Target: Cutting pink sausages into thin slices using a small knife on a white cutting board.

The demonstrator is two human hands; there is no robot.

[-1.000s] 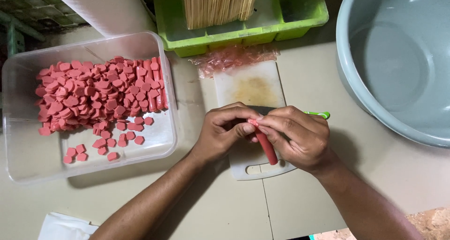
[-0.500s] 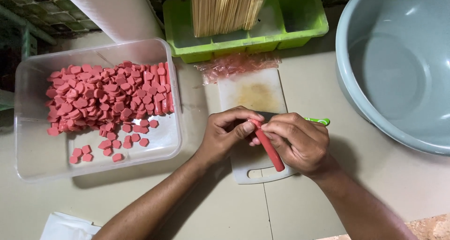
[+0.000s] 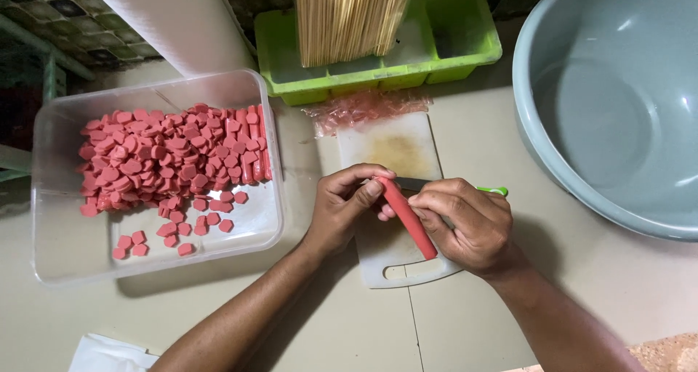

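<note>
**Both hands on one sausage over the board**

I see my left hand (image 3: pixel 347 206) curled around the upper end of a red sausage (image 3: pixel 408 216), thumb and fingertips pinching its tip. My right hand (image 3: pixel 465 223) is closed around the lower part of the same sausage and also holds a knife (image 3: pixel 436 186); the blade runs just behind the sausage, and the green handle end sticks out past the knuckles. The sausage lies slanted, top end toward the left hand, held just above the white board (image 3: pixel 392 150), whose upper part shows a yellowish stain.

Crumpled pink wrappers (image 3: pixel 363 109) lie at the board's far edge. To the left, a clear tub (image 3: pixel 51 197) holds many red slices (image 3: pixel 167 165). Behind, a green tray (image 3: pixel 378 66) carries skewers (image 3: pixel 349 16). A grey-blue basin (image 3: pixel 618 103) stands to the right.
</note>
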